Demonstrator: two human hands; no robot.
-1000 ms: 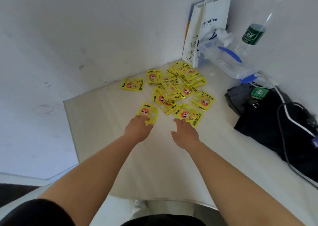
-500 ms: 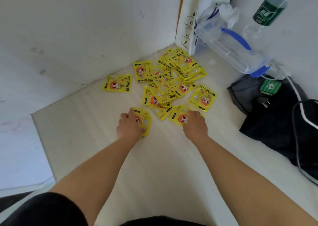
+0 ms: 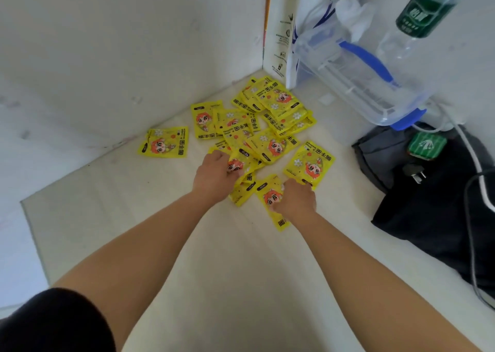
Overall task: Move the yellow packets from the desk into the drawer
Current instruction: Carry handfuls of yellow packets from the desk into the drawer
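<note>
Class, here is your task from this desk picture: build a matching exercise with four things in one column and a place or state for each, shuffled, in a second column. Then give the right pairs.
Column one
1. lone yellow packet
2. clear box
3. black bag
4. right hand

Column two
a. has a white cable lying across it
b. grips a packet at the near edge of the pile
c. lies apart, left of the pile
d. has a blue handle, beside the white paper bag

Pairs: 1-c, 2-d, 3-a, 4-b
</note>
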